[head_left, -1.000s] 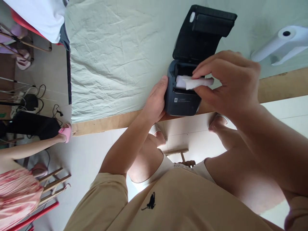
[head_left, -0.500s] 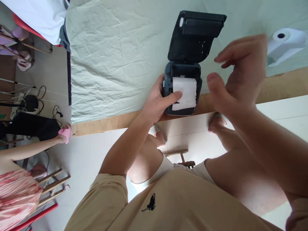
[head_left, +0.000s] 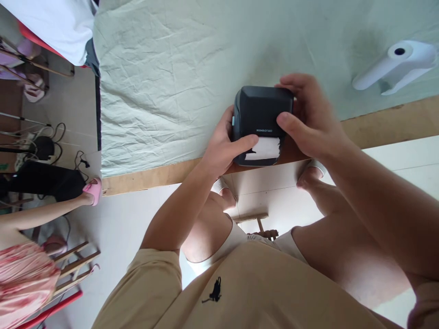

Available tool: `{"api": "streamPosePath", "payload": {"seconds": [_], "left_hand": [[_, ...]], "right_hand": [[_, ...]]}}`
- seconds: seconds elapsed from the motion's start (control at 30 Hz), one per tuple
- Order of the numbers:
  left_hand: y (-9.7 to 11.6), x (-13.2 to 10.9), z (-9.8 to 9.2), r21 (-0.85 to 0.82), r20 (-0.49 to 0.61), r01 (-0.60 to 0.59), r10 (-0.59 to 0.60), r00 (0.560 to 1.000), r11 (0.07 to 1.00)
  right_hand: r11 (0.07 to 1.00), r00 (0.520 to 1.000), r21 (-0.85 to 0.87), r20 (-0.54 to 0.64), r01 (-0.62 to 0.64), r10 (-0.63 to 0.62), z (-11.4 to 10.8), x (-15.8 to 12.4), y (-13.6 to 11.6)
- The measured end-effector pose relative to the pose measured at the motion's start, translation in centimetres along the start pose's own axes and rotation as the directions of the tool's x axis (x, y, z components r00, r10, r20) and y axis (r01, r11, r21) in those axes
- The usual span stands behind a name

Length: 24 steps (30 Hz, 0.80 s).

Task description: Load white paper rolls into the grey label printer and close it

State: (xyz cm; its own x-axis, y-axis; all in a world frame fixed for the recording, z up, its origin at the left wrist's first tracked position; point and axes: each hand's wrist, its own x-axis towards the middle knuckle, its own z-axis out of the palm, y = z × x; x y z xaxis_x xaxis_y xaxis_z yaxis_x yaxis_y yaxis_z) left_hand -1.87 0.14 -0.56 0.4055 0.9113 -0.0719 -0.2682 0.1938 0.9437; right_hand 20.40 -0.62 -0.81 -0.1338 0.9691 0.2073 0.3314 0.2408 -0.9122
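A dark label printer (head_left: 263,107) is held at the table's front edge, its lid down. White label paper (head_left: 265,148) with a ragged right edge sticks out below the lid. My left hand (head_left: 224,146) grips the printer's left side, thumb over the paper's left part. My right hand (head_left: 310,116) is closed around the upper right of the printer, thumb on the lid's right edge and fingers behind it, partly hidden.
A white paper roll (head_left: 380,68), partly unrolled, lies on the pale green cloth (head_left: 164,82) at right. The table's wooden edge (head_left: 154,180) runs in front of me. At left are another person's leg (head_left: 41,214), a wooden chair (head_left: 73,267) and tangled cables (head_left: 30,148).
The printer's lid has swung down from upright and now covers most of the paper. My right hand has moved left onto the printer. The left hand keeps its grip.
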Motion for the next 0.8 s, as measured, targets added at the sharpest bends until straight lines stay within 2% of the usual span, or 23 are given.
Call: {"api": "streamPosePath", "payload": {"seconds": [0.13,0.37,0.43,0.6,0.7,0.8], "left_hand": [[0.2,-0.1,0.5,-0.064,-0.027,0.057,-0.059,0.998,0.996],[0.4,0.0,0.8,-0.039,-0.056,0.059,-0.061,0.997,0.997],[0.6,-0.1,0.9,-0.036,-0.056,0.074,-0.076,0.996,0.997],[1.0,-0.4,1.3,-0.029,-0.069,0.104,-0.106,0.992,0.994],[1.4,-0.5,1.5,-0.053,-0.072,0.129,-0.133,0.989,0.990],[1.9,-0.5,1.7,-0.074,-0.064,0.158,-0.163,0.985,0.985]], "right_hand": [[0.995,0.995,0.073,0.080,-0.069,0.063,0.0,0.4,0.6],[1.000,0.998,-0.006,0.060,-0.025,0.025,-0.4,0.5,0.1],[0.999,0.999,-0.044,0.039,0.009,-0.007,-0.2,0.4,0.6],[0.980,0.983,-0.086,0.007,0.181,-0.181,0.6,0.4,3.5],[0.973,0.977,-0.098,-0.008,0.210,-0.212,0.7,0.5,4.4],[0.969,0.978,-0.138,-0.017,0.205,-0.209,0.6,0.5,4.1]]}}
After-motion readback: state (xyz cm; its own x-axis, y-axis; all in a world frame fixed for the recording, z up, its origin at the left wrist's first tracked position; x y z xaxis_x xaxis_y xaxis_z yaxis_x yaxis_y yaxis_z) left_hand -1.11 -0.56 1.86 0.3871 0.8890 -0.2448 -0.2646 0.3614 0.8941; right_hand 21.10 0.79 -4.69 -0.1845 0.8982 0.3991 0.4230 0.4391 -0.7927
